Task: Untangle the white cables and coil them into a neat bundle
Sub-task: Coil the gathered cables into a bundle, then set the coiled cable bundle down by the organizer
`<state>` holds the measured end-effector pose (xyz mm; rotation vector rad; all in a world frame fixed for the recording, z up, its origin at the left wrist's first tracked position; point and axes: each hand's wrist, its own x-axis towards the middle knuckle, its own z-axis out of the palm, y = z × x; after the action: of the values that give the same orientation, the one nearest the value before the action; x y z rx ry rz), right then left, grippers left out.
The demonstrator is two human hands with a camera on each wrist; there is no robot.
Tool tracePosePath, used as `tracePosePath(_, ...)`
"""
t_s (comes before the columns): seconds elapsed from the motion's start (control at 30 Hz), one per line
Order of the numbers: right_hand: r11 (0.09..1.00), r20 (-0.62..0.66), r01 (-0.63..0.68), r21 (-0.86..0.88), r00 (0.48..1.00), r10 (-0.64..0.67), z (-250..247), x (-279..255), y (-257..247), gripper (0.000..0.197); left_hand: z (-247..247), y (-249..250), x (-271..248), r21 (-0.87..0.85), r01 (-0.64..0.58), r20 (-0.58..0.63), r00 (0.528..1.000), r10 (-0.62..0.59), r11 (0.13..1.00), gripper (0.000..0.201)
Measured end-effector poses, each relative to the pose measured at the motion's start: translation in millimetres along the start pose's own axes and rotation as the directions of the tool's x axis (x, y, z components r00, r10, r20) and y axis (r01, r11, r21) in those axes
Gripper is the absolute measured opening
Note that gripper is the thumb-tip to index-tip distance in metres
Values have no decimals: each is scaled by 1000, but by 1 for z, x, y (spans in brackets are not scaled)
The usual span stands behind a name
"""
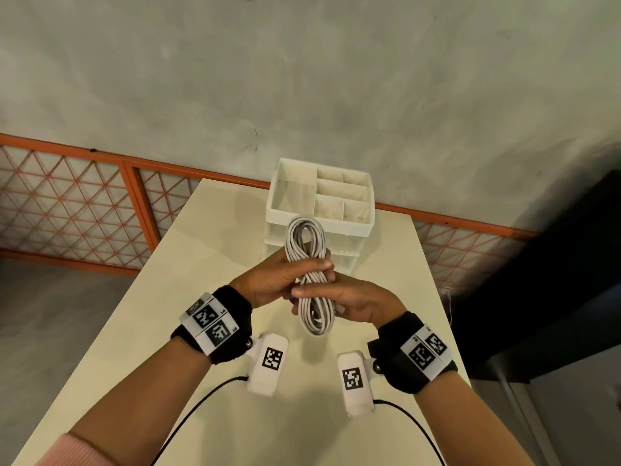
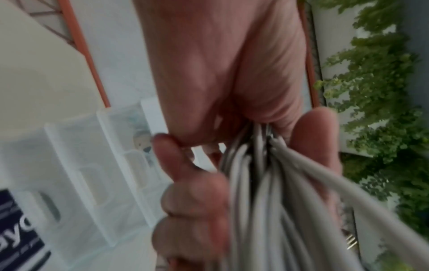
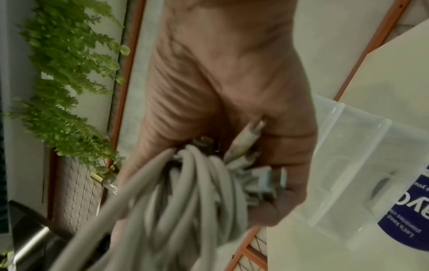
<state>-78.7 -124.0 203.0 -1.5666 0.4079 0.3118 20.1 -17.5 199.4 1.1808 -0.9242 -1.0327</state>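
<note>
Your two hands meet above one pale table [image 1: 215,264]. Your left hand [image 1: 268,280] wraps its fingers round the middle of one coiled bundle of white cables [image 1: 311,274], thumb across the front. Your right hand [image 1: 353,297] grips the same bundle just below, fingers curled round it. One loop rises above your hands, one hangs beneath. Just beyond your hands stands one white divided organizer [image 1: 321,196].

Cream table [image 1: 201,264], long and narrow, running away toward a grey wall. At its far end, resting directly on the top: a white plastic organizer [image 1: 319,227], open compartments above, clear drawers stacked below. Nearer in, only shadows across the bare surface.
</note>
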Motion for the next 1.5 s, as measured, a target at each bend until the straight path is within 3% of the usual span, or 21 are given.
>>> tracePosePath(0.1, 999, -23, 4, -53, 1000, -5, 2, -3, -3, 50, -4, 3, 0, 26, -10, -18, 1000, 11, 1000, 12)
tracePosePath(0.2, 998, -108, 56, -42, 992, -60, 6, -6, 2, 32, -4, -1, -1, 60, -23, -18, 1000, 24, 998, 7)
tracePosePath(0.33, 993, -75, 79, 89, 995, -72, 13, -1, 16, 19, -7, -9, 1, 103, -9, -12, 1000, 10, 995, 11)
tracePosePath(0.43, 991, -128, 68, 119, 990, -52, 17, 4, 18, 14, -8, -11, 3, 54, 5, -32, 999, -3, 999, 8)
tracePosePath(0.6, 997, -282, 29, 68, 959, -8, 16, 11, 18, 21, -7, -19, 8, -139, 58, -55, 996, -66, 989, 9)
tracePosePath(0.67, 997, -267, -22, 72, 963, 41, 13, 12, 18, 26, -10, -21, 9, -305, 56, -56, 996, -76, 951, 13)
tracePosePath(0.77, 996, -186, -87, 36, 978, 93, 10, 13, 16, 27, -18, -19, 14, -538, -6, -88, 995, -49, 843, 52)
tracePosePath(0.83, 994, -157, -106, 23, 982, 108, 8, 12, 15, 28, -19, -15, 16, -550, -47, -138, 990, -35, 834, 41)
tracePosePath(0.9, 994, -148, -107, -13, 984, 104, 7, 12, 12, 28, -14, -12, 20, -575, -71, -226, 971, -75, 815, 15)
tracePosePath(0.93, 994, -153, -105, -41, 983, 97, 7, 12, 11, 28, -12, -11, 21, -594, -85, -269, 958, -98, 800, 12)
tracePosePath(1.03, 972, -217, -67, -224, 976, 17, 6, 14, 11, 18, -6, -12, 28, -636, -106, -376, 908, -187, 764, 26)
tracePosePath(1.17, 891, -297, -53, -450, 950, -94, 8, 19, 16, 11, -3, -17, 34, -617, -91, -479, 831, -281, 782, 35)
tracePosePath(1.27, 880, -279, -77, -469, 958, -65, 5, 19, 20, 11, -3, -23, 36, -622, -50, -460, 831, -313, 781, 35)
tracePosePath(1.4, 911, -210, -85, -403, 978, -2, -2, 11, 18, 13, -5, -22, 31, -618, 48, -323, 895, -309, 785, 28)
tracePosePath(1.5, 930, -199, -57, -363, 980, -17, -7, 6, 16, 8, -4, -17, 29, -646, 77, -285, 899, -333, 759, 29)
